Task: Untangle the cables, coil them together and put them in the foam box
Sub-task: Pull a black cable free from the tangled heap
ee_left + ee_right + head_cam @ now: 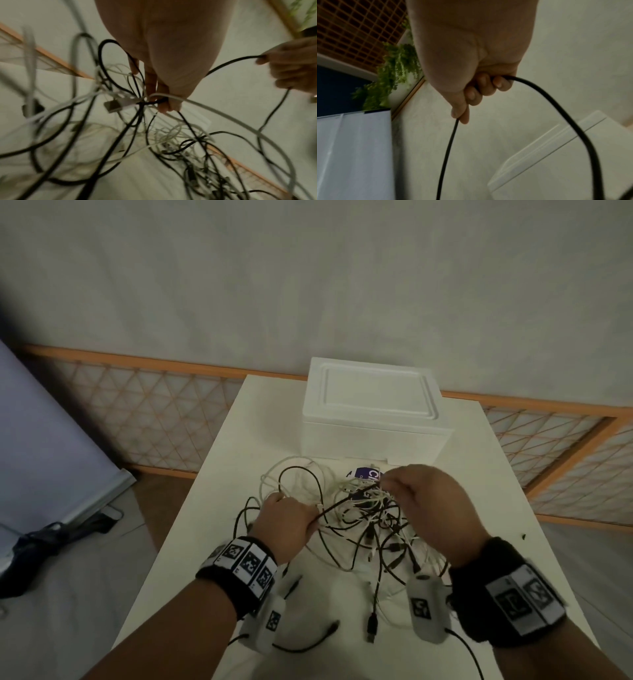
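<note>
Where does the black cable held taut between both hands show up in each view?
Head: black cable runs across centre, left hand to right hand.
Left wrist: upper right, arcing to the right hand.
Right wrist: centre, looping down from the fingers.
Shared landmark: foam box.

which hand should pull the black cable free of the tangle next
Right. The right hand already grips the black cable clear of the pile, while the left hand pinches strands at the tangle.
</note>
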